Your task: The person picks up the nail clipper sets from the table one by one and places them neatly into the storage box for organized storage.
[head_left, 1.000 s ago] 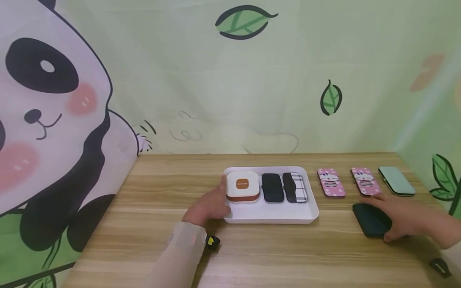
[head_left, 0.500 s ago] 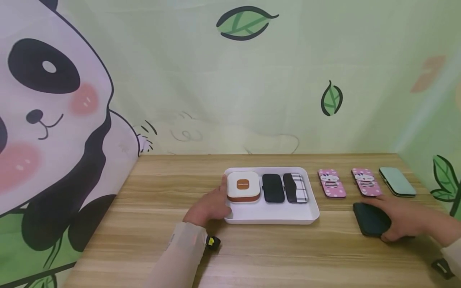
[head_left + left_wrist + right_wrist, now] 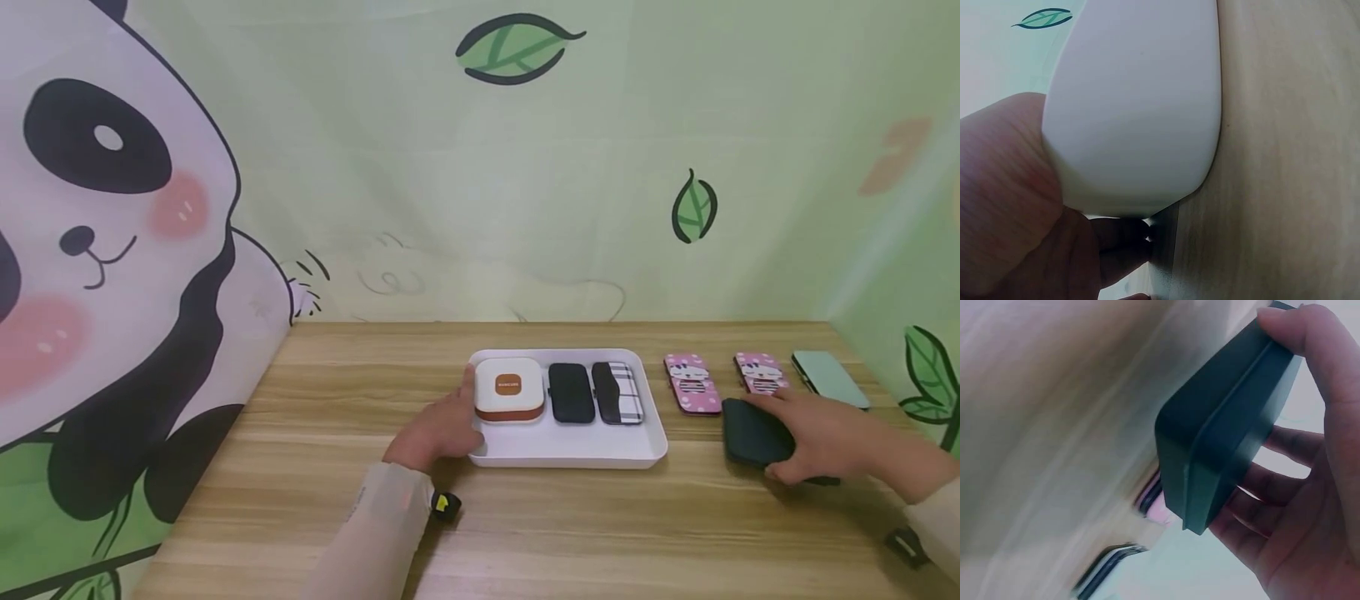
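My right hand [image 3: 832,433] grips a dark green rectangular case [image 3: 753,433] by its long sides, thumb on the near side and fingers on the far one. In the right wrist view the case [image 3: 1229,419] shows rounded corners and a lid seam, tilted above the wood. At the left end of a white tray [image 3: 562,447], my left hand [image 3: 442,425] holds the corner, its thumb at the near wall. Inside the tray stand a white and brown square box [image 3: 508,387], a black case [image 3: 572,393] and a black and plaid case [image 3: 618,393].
To the right of the tray lie two pink cat-print cases [image 3: 692,383] [image 3: 759,372] and a mint green case [image 3: 831,379]. The right hand partly covers the second pink case. A printed cloth backdrop [image 3: 420,167] rises behind the wooden table [image 3: 360,358].
My right hand has lifted the dark green case slightly and shifted it left and away from me. The left hand and the tray have stayed in place.
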Demonstrator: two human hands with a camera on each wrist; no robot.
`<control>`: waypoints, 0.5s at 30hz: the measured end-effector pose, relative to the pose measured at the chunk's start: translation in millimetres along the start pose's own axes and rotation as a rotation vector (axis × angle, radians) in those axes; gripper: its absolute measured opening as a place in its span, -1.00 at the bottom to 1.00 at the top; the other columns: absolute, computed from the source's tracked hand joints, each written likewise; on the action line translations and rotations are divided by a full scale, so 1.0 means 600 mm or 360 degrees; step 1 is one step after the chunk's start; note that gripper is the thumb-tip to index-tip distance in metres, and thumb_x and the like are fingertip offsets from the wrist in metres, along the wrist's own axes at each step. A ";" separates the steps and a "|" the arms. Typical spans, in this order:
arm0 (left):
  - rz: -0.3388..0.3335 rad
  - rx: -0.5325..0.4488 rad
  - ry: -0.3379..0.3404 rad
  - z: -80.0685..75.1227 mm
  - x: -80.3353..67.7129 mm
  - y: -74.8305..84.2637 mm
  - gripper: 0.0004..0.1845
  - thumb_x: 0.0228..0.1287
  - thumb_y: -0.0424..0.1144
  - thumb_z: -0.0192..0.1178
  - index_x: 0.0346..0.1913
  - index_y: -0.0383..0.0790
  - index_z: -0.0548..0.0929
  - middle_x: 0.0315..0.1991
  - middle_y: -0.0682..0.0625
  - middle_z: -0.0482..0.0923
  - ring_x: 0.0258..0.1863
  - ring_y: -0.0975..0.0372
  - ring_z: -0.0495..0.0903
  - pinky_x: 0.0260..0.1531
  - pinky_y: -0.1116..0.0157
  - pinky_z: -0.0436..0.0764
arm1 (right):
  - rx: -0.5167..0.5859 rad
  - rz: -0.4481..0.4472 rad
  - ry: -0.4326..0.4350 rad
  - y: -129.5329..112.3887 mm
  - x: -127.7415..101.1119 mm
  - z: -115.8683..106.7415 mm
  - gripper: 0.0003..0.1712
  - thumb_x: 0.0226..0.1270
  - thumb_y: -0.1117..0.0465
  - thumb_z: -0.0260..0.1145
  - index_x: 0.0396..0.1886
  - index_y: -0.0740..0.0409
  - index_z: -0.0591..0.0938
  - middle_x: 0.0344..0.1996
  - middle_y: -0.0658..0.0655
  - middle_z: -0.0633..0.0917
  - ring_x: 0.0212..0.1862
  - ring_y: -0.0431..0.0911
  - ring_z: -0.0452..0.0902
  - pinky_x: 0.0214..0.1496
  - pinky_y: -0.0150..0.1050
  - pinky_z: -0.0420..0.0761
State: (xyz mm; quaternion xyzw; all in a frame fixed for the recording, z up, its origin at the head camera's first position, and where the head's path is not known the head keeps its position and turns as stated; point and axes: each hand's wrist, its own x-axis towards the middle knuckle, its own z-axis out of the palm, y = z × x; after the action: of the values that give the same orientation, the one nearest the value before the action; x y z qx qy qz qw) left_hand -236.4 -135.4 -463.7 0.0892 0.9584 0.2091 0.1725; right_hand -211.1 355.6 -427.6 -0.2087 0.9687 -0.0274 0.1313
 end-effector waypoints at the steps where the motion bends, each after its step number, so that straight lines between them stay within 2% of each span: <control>1: 0.0002 -0.0003 0.0000 0.000 0.000 0.000 0.11 0.20 -0.23 0.20 0.61 -0.18 -0.35 0.58 -0.15 0.09 0.07 0.06 0.45 0.03 0.16 0.44 | -0.0009 -0.0019 0.0020 -0.003 0.003 -0.003 0.23 -0.17 -0.33 0.56 0.43 0.27 0.37 0.19 0.54 0.48 -0.04 0.14 0.54 -0.18 0.02 0.57; 6: 0.0022 0.0016 0.0011 -0.001 0.000 -0.001 0.10 0.20 -0.23 0.20 0.61 -0.20 -0.35 0.57 -0.18 0.11 0.08 0.07 0.45 0.08 0.16 0.44 | -0.0059 -0.0085 0.0117 -0.017 0.014 -0.018 0.17 -0.13 -0.32 0.55 0.38 0.30 0.43 0.19 0.50 0.52 0.08 0.25 0.56 -0.08 0.10 0.60; 10: 0.0029 0.0031 0.0019 0.000 0.000 -0.002 0.10 0.21 -0.23 0.20 0.61 -0.20 -0.35 0.57 -0.17 0.11 0.10 0.07 0.43 0.11 0.17 0.43 | -0.0100 -0.0124 0.0169 -0.026 0.023 -0.027 0.13 -0.11 -0.30 0.55 0.36 0.29 0.47 0.17 0.43 0.58 0.05 0.18 0.58 -0.09 0.04 0.59; 15: 0.0021 0.0032 0.0028 0.001 0.000 -0.002 0.11 0.19 -0.23 0.20 0.61 -0.20 -0.34 0.56 -0.18 0.13 0.09 0.07 0.44 0.12 0.16 0.44 | -0.0121 -0.0134 0.0205 -0.046 0.036 -0.046 0.11 -0.08 -0.29 0.54 0.40 0.23 0.45 0.23 0.46 0.52 0.15 0.27 0.53 0.00 0.09 0.59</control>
State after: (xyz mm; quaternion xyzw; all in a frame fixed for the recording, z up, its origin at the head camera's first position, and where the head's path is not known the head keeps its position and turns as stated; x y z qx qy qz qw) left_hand -236.4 -136.6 -464.6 0.0953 0.9613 0.2014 0.1619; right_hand -226.5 321.5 -403.4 -0.2519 0.9659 -0.0096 0.0595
